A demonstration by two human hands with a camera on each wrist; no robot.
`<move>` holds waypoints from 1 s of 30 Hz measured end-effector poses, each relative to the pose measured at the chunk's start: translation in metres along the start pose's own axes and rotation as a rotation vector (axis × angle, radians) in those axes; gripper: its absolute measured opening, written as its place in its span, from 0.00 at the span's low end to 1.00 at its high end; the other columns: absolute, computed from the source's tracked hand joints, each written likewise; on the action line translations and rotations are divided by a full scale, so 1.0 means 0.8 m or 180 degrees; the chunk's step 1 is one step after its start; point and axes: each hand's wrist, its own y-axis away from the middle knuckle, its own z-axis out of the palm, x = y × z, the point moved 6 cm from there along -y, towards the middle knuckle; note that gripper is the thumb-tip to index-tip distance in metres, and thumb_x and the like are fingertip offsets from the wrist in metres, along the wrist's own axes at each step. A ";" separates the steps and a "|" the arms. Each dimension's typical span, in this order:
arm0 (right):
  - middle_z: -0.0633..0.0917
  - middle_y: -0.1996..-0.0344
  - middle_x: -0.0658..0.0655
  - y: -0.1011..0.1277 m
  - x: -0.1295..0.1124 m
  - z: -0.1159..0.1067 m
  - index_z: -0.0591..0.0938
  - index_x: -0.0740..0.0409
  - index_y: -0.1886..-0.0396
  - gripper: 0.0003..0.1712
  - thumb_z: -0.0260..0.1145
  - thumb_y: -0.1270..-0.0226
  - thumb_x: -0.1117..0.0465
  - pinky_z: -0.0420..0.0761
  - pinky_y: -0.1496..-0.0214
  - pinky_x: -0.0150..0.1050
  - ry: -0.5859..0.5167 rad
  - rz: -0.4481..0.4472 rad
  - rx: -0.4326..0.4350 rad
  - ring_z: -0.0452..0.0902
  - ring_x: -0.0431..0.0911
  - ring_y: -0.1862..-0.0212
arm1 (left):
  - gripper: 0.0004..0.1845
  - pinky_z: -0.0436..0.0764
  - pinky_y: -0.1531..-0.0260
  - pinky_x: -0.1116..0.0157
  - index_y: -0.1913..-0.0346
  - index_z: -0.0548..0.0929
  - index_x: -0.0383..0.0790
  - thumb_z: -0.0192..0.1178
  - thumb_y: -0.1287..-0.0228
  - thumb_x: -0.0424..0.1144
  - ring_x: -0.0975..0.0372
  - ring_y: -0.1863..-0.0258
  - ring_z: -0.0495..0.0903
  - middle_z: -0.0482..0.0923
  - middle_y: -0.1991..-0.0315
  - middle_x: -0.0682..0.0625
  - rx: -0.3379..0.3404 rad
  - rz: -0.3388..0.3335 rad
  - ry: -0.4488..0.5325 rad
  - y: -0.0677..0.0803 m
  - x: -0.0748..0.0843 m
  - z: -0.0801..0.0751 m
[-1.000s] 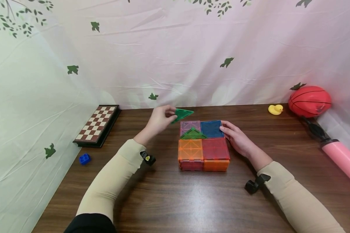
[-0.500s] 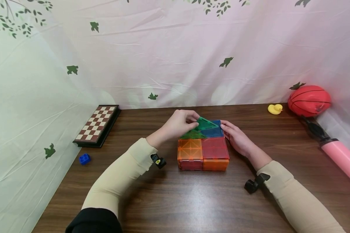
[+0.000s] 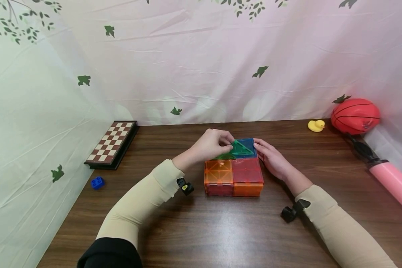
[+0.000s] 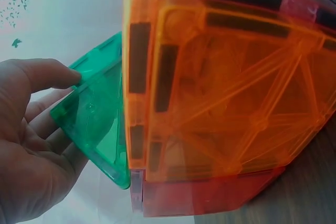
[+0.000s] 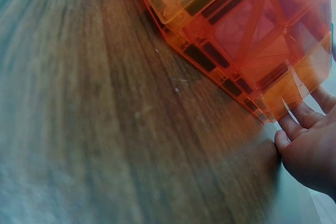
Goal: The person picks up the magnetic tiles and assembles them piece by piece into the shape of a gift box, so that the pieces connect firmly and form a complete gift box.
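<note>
Left hand pinches a green triangle, laying it on the tile box mid-table, over the far blue tile. Right hand rests flat-fingered against the box's right side. Triangle looks nearly seated, not yet released.

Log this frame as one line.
left hand: pinches green triangle tile over tile box | right hand: fingers straight against box side | table: wood
</note>
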 end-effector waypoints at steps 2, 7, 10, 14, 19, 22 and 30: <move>0.77 0.40 0.50 0.000 0.000 0.000 0.62 0.59 0.25 0.34 0.49 0.17 0.42 0.67 0.35 0.31 0.0000 -0.0009 -0.0005 0.72 0.43 0.40 | 0.05 0.83 0.58 0.71 0.55 0.87 0.38 0.67 0.32 0.33 0.66 0.58 0.86 0.88 0.58 0.49 -0.0030 0.0015 0.0014 -0.001 0.001 0.003; 0.78 0.41 0.49 0.000 0.000 0.000 0.63 0.59 0.26 0.33 0.49 0.17 0.43 0.68 0.36 0.31 -0.0031 -0.0031 -0.0026 0.72 0.42 0.40 | 0.04 0.83 0.60 0.72 0.56 0.87 0.38 0.68 0.32 0.33 0.68 0.59 0.86 0.88 0.58 0.49 -0.0118 0.0107 0.0041 -0.004 0.004 0.010; 0.78 0.41 0.49 0.000 0.000 0.000 0.63 0.59 0.26 0.32 0.49 0.17 0.43 0.68 0.36 0.31 -0.0053 -0.0044 -0.0028 0.72 0.42 0.40 | 0.04 0.83 0.61 0.71 0.56 0.87 0.39 0.68 0.32 0.33 0.69 0.60 0.85 0.89 0.59 0.50 -0.0152 0.0124 0.0068 -0.005 0.006 0.012; 0.78 0.41 0.49 0.001 0.000 -0.001 0.63 0.58 0.26 0.31 0.49 0.17 0.44 0.68 0.36 0.30 -0.0055 -0.0052 -0.0026 0.72 0.42 0.40 | 0.06 0.83 0.60 0.71 0.54 0.87 0.39 0.67 0.31 0.34 0.69 0.59 0.85 0.88 0.58 0.50 -0.0230 0.0118 0.0077 -0.005 0.006 0.014; 0.77 0.41 0.50 0.001 0.001 -0.001 0.64 0.58 0.27 0.31 0.49 0.17 0.44 0.68 0.36 0.31 -0.0055 -0.0066 -0.0039 0.72 0.42 0.40 | 0.09 0.82 0.54 0.71 0.50 0.87 0.38 0.66 0.30 0.34 0.68 0.55 0.85 0.88 0.54 0.48 -0.0289 0.0167 0.0030 -0.004 0.006 0.013; 0.77 0.40 0.50 0.001 0.001 -0.001 0.64 0.57 0.27 0.30 0.49 0.17 0.44 0.69 0.36 0.30 -0.0058 -0.0085 -0.0053 0.72 0.43 0.40 | 0.10 0.81 0.53 0.71 0.49 0.87 0.38 0.66 0.30 0.34 0.67 0.55 0.85 0.88 0.54 0.49 -0.0292 0.0167 0.0012 -0.003 0.004 0.012; 0.77 0.41 0.50 0.000 0.001 -0.001 0.65 0.56 0.28 0.28 0.49 0.16 0.45 0.69 0.37 0.29 -0.0075 -0.0109 -0.0052 0.72 0.42 0.40 | 0.11 0.81 0.53 0.71 0.48 0.87 0.38 0.66 0.30 0.35 0.67 0.55 0.84 0.88 0.54 0.49 -0.0279 0.0218 -0.0075 -0.002 0.001 0.010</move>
